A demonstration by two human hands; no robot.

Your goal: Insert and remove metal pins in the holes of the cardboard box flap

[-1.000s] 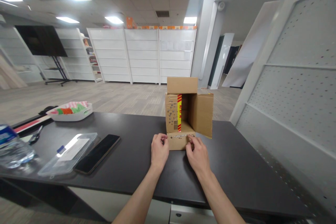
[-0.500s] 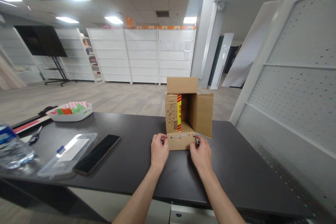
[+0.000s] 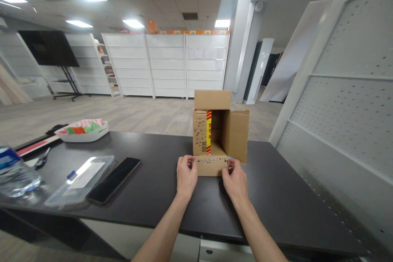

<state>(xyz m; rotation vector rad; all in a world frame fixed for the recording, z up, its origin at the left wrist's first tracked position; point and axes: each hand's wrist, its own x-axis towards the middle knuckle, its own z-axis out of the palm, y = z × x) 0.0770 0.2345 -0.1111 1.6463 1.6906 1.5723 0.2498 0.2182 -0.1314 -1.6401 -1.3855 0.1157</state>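
Observation:
An open cardboard box (image 3: pixel 225 133) stands on the dark table with its mouth towards me. Its front flap (image 3: pixel 211 168) lies low and carries a row of small shiny beads or studs. More round dots are scattered over the left flap (image 3: pixel 201 133), beside a red-and-yellow tape strip. My left hand (image 3: pixel 187 174) is closed at the front flap's left edge, thumb and fingertips pinched there. At the opposite edge, my right hand (image 3: pixel 235 177) pinches the flap's right corner, under the right side flap (image 3: pixel 240 135). Whether anything small sits between my fingertips is hidden.
Left on the table (image 3: pixel 147 196) lie a black phone (image 3: pixel 115 180) and a clear plastic case (image 3: pixel 80 180). Farther left are a water bottle (image 3: pixel 16 174) and a white basket (image 3: pixel 87 134) of coloured cloth. A white perforated panel (image 3: pixel 346 118) rises along the right.
The box has shifted very slightly, and its right side flap hangs a little lower. Both hands stay at the front flap's edges, with small finger movements.

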